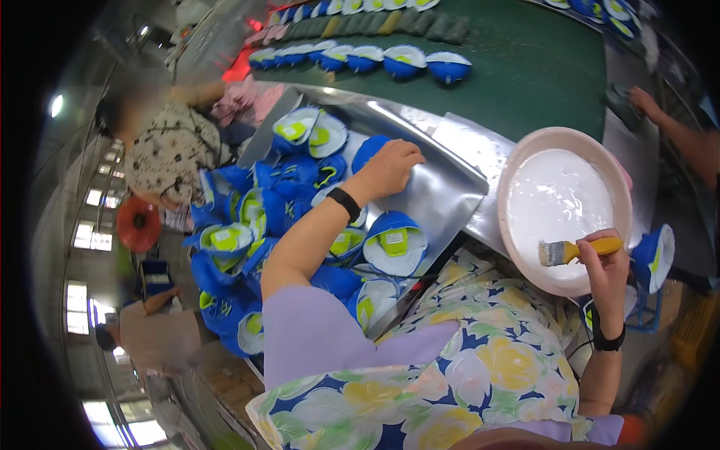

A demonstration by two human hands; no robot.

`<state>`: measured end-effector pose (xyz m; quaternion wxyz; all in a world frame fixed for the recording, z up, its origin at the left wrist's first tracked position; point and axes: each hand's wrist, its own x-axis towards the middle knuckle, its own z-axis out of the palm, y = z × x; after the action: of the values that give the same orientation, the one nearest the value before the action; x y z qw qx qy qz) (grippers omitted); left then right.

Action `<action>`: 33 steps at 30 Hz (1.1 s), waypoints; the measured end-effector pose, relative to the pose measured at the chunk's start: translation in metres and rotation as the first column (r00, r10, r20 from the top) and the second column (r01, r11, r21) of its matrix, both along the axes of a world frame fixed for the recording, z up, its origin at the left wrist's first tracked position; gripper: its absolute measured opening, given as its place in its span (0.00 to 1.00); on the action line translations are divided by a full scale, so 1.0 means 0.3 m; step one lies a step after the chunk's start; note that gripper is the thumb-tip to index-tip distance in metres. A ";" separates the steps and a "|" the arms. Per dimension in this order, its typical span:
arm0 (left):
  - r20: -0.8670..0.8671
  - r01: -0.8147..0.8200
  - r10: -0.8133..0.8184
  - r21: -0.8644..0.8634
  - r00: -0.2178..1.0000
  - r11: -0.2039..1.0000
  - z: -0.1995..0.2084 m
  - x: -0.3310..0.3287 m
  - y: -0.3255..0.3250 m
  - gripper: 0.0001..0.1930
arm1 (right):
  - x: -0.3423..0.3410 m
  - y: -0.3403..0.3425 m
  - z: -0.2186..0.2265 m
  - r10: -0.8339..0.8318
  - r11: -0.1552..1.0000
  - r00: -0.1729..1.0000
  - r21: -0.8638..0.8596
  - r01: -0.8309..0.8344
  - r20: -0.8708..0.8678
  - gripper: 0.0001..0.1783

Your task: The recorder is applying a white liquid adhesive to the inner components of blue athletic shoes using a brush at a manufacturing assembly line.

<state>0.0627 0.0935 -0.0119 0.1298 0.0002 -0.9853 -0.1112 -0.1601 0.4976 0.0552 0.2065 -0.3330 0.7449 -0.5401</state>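
My left hand (390,169) reaches into a sheet-metal tray (450,176), its fingers curled over a blue shoe upper (366,152); its fingertips are partly hidden. Piled beside that forearm are several more blue shoe uppers (395,244) with lime-green linings and white undersides. In my right hand (607,268) is a paintbrush (596,248) with a yellow handle, held between thumb and fingers. Its bristles hang over a pale pink basin (512,247) of white liquid (559,195), near the basin's front edge; whether they touch the liquid I cannot tell.
Across the green belt (517,82) stand rows of blue uppers (405,61) and dark shoe-shaped pieces (450,28). One person (172,150) works at the left, and another person's arm (667,124) reaches in at the right. A blue upper (652,259) sits right of the basin.
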 end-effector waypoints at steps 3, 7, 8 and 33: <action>-0.119 -0.208 0.199 -0.060 0.973 0.976 -0.056 0.020 -0.052 0.16 | 0.007 0.060 -0.008 -0.021 0.999 0.999 0.035 0.023 -0.036 0.07; 0.212 -0.518 0.482 0.169 0.850 0.838 -0.139 0.103 -0.175 0.20 | -0.025 0.124 -0.032 -0.142 0.982 0.980 0.102 0.157 -0.141 0.08; 0.287 -0.498 0.436 0.195 0.853 0.845 -0.142 0.107 -0.176 0.21 | -0.040 0.120 -0.044 -0.192 0.969 0.965 0.123 0.215 -0.178 0.08; 0.229 -0.171 0.001 0.725 0.973 0.667 0.057 -0.226 0.081 0.25 | -0.175 -0.025 0.110 -0.041 0.958 0.910 -0.276 -0.082 -0.413 0.10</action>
<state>-0.0051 0.1178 0.0052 0.0193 0.1111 -0.8622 -0.4938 -0.2127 0.4901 0.0880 -0.0011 -0.4741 0.6817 -0.5572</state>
